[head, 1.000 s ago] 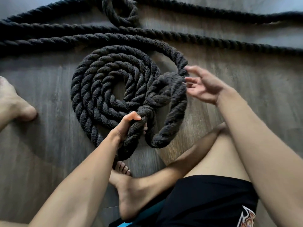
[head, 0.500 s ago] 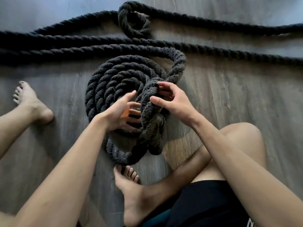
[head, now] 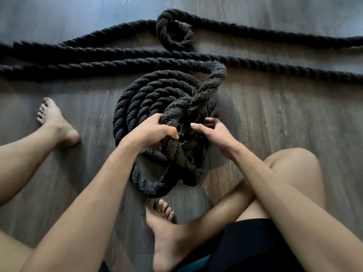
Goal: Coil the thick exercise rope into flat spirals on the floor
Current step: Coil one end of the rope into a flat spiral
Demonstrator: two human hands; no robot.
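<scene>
Hidden: both ends of the thick black twisted exercise rope [head: 149, 99] are running off frame left and right. The strands piled under the hands are merging into one dark mass, so the crossings are hard to trace.
Rope axis: three long runs are lying side to side across the far floor. One is bending at the right and dropping back onto the coil. The coil is lying flat, rings curving round its left side.
Rope look: fuzzy, heavy three-strand twist. Left half is sitting as neat rings, right and near parts are bunching up in loose loops.
Rope position: on the grey wood-plank floor [head: 275, 118], between the bare left foot [head: 57, 122] and the bent right leg, touching the right foot's toes [head: 163, 209].
Small loop [head: 172, 34]: curling at the far side, apart from the coil.
Left hand [head: 151, 132]: fingers and thumb are wrapping round a raised strand, gripping it.
Right hand [head: 216, 132]: thumb is pointing left, fingers are half curling into the heap. Can't tell if it is holding anything.
Black shorts [head: 255, 242]: showing at the bottom edge.
</scene>
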